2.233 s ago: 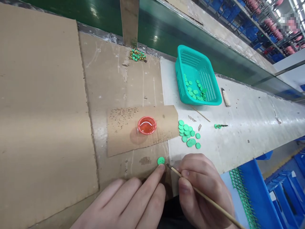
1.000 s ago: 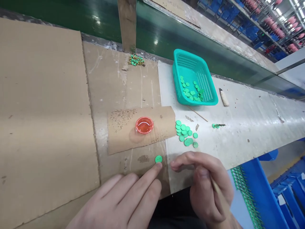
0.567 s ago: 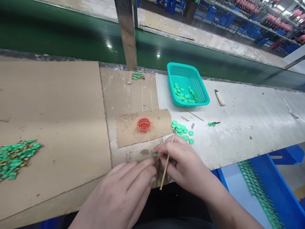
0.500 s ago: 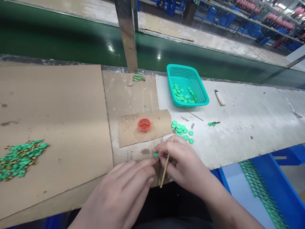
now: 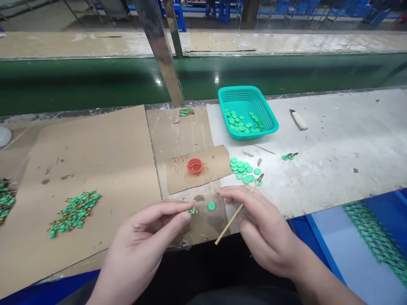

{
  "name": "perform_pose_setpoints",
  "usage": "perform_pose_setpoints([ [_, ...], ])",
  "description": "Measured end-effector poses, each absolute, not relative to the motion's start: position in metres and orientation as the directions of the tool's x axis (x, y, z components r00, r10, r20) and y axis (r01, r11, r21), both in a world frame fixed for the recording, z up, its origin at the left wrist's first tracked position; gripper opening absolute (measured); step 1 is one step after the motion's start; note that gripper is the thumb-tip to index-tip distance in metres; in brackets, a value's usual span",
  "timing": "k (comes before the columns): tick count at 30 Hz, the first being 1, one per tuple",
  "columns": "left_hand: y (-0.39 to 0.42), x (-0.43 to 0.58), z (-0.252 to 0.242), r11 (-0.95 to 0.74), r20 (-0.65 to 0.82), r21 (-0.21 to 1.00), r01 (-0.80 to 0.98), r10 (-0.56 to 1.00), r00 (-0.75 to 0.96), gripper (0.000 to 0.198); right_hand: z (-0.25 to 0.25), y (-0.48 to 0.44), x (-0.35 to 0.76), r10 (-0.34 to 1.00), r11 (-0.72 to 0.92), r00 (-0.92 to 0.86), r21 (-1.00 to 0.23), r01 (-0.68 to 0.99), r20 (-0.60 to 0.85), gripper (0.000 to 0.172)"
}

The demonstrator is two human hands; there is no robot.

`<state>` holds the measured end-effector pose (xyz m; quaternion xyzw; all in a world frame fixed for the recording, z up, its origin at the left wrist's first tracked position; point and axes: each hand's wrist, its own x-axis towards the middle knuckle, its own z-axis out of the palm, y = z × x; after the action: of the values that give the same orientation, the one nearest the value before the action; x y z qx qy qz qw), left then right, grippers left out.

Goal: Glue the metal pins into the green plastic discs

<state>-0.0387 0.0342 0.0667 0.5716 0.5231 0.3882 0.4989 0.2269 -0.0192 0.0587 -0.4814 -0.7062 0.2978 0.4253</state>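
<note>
Between the thumb and index finger of my left hand [image 5: 149, 241] is a small green and yellow piece [image 5: 193, 211]. My right hand [image 5: 267, 224] holds a thin wooden brush [image 5: 237, 214] with a dark tip, slanting across its fingers. A single green disc [image 5: 211, 206] lies on the table between my hands. Beyond my right fingers sits a group of green discs [image 5: 241, 165]. The small red cup [image 5: 194, 166], with liquid in it, stands on a cardboard piece [image 5: 178, 180] ahead of my hands.
A teal basket [image 5: 235, 134] holds more green discs. To the left, a pile of green and yellow pieces [image 5: 74, 212] lies on cardboard. A wrapped blade [image 5: 299, 120] and a thin stick [image 5: 260, 148] lie right. A blue bin [image 5: 330, 254] is at lower right.
My hands have moved apart. A green disc now lies on the table between them, and the green and yellow piece shows in my left fingers. The view has rotated and shifted.
</note>
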Motion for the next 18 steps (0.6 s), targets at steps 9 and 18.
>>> perform_pose_setpoints([
  [9,0.033,-0.025,0.062,-0.362,0.226,0.800,0.478,0.921,0.318,0.011,0.055,-0.010,0.234,0.947,0.320,-0.058,-0.912,0.258,0.316,0.050],
  [18,0.032,-0.019,0.058,-0.416,0.261,0.716,0.560,0.904,0.338,0.012,0.055,-0.004,0.235,0.948,0.314,-0.026,-0.914,0.258,0.318,0.006],
])
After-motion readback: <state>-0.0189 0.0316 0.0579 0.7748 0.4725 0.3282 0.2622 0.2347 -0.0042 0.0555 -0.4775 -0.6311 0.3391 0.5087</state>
